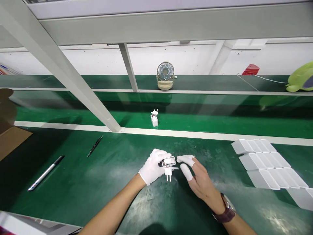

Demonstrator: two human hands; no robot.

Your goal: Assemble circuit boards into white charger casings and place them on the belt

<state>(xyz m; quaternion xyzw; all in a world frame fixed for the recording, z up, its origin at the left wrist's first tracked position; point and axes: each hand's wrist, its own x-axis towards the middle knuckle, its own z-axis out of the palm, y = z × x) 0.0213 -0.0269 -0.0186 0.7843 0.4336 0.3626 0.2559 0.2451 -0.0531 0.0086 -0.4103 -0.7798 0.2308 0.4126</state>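
Plug prongs point toward person, left hand gripping

One head-worn view, forward and down over the green bench, close above both hands.

Green bench top w/ grey frame post, white wall behind, small fan.

Two plug adapters are counted: one near the bench's middle, one on the belt past the bench's far edge. Two pens are seen toward the left edge. Four rows of white shells are stacked at the right edge. One fan is seen on the shelf.
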